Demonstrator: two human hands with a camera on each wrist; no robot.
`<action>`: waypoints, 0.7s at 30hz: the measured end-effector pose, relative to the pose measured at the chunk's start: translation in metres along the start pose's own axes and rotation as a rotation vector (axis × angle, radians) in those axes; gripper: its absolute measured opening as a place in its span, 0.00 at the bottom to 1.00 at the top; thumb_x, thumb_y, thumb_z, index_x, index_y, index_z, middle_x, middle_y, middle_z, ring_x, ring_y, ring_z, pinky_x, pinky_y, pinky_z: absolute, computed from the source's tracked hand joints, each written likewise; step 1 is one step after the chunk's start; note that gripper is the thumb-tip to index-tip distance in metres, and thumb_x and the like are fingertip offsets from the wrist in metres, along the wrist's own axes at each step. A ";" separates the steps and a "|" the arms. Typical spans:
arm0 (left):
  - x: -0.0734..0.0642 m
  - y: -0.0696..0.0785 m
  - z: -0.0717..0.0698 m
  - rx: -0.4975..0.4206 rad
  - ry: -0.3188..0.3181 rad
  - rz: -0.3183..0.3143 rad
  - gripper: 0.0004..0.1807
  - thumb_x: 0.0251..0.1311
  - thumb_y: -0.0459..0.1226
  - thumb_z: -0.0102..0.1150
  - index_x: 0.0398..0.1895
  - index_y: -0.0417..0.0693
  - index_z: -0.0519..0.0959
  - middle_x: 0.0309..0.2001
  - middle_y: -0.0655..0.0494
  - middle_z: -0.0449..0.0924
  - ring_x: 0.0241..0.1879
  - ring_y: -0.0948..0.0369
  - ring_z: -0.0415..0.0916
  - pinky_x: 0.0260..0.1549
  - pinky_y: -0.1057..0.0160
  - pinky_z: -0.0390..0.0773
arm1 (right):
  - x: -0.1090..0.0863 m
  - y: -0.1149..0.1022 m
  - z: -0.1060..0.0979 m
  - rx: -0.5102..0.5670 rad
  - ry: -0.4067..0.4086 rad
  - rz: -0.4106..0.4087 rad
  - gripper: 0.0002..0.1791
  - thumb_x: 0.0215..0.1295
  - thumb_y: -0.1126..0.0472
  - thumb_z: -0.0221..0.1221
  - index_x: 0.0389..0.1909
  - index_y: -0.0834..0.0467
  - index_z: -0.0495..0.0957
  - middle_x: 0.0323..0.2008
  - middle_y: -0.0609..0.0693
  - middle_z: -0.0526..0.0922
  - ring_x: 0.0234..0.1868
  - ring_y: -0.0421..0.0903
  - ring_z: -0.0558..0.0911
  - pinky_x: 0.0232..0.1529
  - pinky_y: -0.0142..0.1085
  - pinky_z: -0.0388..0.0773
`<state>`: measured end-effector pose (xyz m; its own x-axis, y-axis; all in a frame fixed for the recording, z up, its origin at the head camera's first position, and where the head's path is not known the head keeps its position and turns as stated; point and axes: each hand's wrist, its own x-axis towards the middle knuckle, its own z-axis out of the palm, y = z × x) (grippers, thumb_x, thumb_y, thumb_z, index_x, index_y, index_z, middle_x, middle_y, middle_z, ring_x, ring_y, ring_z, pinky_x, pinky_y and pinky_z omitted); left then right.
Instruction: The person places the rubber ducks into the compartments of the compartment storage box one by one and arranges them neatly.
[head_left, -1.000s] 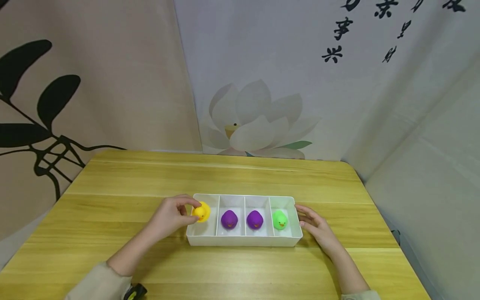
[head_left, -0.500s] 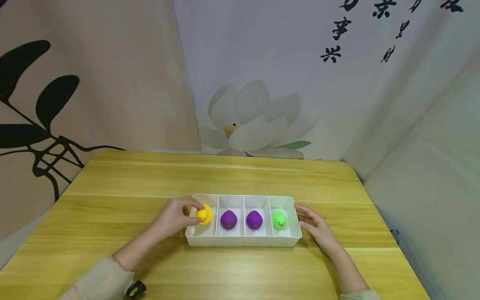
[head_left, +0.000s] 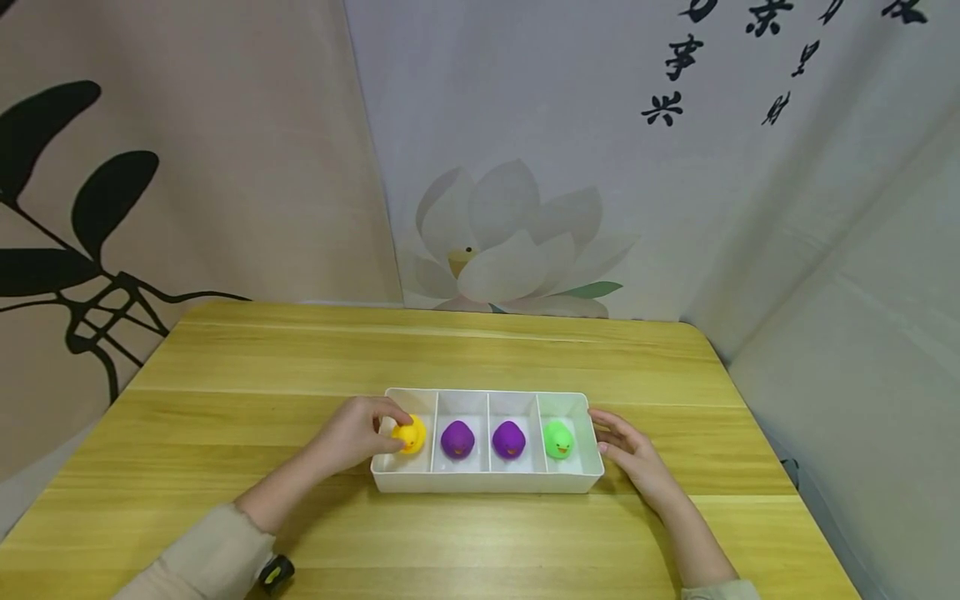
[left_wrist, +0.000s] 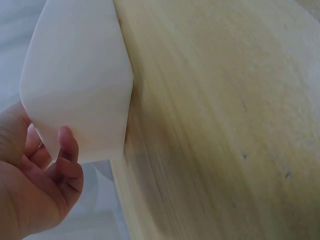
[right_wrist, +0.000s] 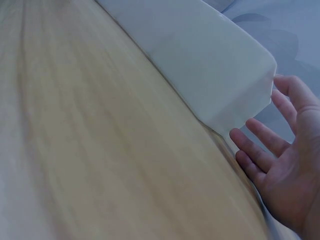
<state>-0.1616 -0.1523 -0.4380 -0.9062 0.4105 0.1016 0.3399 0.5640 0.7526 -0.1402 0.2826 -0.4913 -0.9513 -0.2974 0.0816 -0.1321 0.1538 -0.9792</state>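
Note:
A white tray point(head_left: 480, 483) with several compartments stands on the wooden table. My left hand point(head_left: 362, 433) reaches over its left end and pinches a yellow toy duck point(head_left: 412, 435) between thumb and finger, down inside the leftmost compartment. Two purple toy ducks point(head_left: 457, 440) sit one each in the middle compartments, and a green toy duck point(head_left: 558, 440) sits in the rightmost. At the tray's right end, my right hand point(head_left: 633, 458) rests with relaxed fingers against the outer wall. In the right wrist view its fingertips point(right_wrist: 235, 134) lie right at the tray's corner.
The wooden table point(head_left: 480, 550) extends around the tray on all sides. Behind it hangs a pale curtain point(head_left: 540, 100) printed with a lotus and black characters. A dark wristband point(head_left: 276, 573) shows at the left sleeve.
My left hand has lowered the yellow duck into the leftmost compartment, moving slightly right and toward me. The right hand and the other ducks have stayed in place.

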 end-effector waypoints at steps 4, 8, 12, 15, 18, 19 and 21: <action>0.002 -0.001 0.000 0.028 -0.023 0.002 0.13 0.42 0.29 0.74 0.35 0.44 0.86 0.37 0.58 0.83 0.23 0.62 0.66 0.22 0.65 0.70 | 0.000 0.000 -0.001 0.002 -0.009 -0.006 0.26 0.69 0.66 0.54 0.66 0.69 0.61 0.65 0.69 0.62 0.58 0.50 0.73 0.53 0.31 0.72; 0.003 0.000 -0.001 0.050 -0.056 -0.001 0.12 0.43 0.31 0.74 0.35 0.46 0.86 0.38 0.59 0.82 0.26 0.60 0.68 0.25 0.64 0.70 | 0.000 0.001 -0.001 0.001 -0.008 0.000 0.27 0.69 0.66 0.54 0.66 0.68 0.62 0.66 0.68 0.62 0.57 0.46 0.73 0.53 0.32 0.72; 0.004 0.002 -0.002 0.083 -0.068 0.001 0.11 0.43 0.31 0.74 0.34 0.47 0.86 0.39 0.58 0.83 0.35 0.55 0.75 0.32 0.60 0.73 | 0.000 0.002 -0.001 -0.004 -0.002 0.015 0.27 0.69 0.65 0.55 0.67 0.66 0.62 0.66 0.66 0.63 0.57 0.42 0.74 0.53 0.31 0.72; 0.004 0.004 -0.002 0.120 -0.064 0.003 0.11 0.43 0.31 0.74 0.33 0.47 0.86 0.38 0.58 0.83 0.40 0.53 0.77 0.39 0.54 0.75 | 0.000 0.003 -0.002 -0.007 -0.001 0.020 0.27 0.69 0.63 0.56 0.67 0.65 0.63 0.66 0.65 0.63 0.57 0.40 0.74 0.53 0.31 0.72; 0.005 0.007 -0.003 0.156 -0.062 0.001 0.12 0.42 0.32 0.74 0.33 0.47 0.86 0.37 0.59 0.83 0.42 0.53 0.78 0.43 0.51 0.75 | 0.000 0.003 -0.001 -0.012 -0.003 0.018 0.28 0.69 0.63 0.56 0.67 0.65 0.63 0.66 0.65 0.63 0.57 0.39 0.74 0.53 0.30 0.71; 0.005 0.008 -0.003 0.161 -0.062 -0.003 0.12 0.41 0.31 0.75 0.33 0.47 0.86 0.36 0.59 0.83 0.42 0.53 0.78 0.44 0.51 0.75 | 0.000 0.003 -0.001 -0.013 -0.003 0.017 0.28 0.69 0.63 0.56 0.67 0.65 0.63 0.66 0.65 0.63 0.57 0.39 0.74 0.53 0.30 0.71; 0.005 0.009 -0.003 0.176 -0.063 -0.015 0.12 0.41 0.31 0.75 0.32 0.47 0.85 0.36 0.60 0.83 0.42 0.53 0.78 0.43 0.51 0.75 | 0.001 0.003 -0.001 -0.014 -0.002 0.016 0.28 0.69 0.63 0.56 0.67 0.65 0.63 0.66 0.65 0.63 0.57 0.39 0.74 0.53 0.30 0.71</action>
<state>-0.1638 -0.1469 -0.4288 -0.8956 0.4424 0.0463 0.3705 0.6844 0.6279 -0.1414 0.2839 -0.4935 -0.9528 -0.2965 0.0654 -0.1206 0.1719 -0.9777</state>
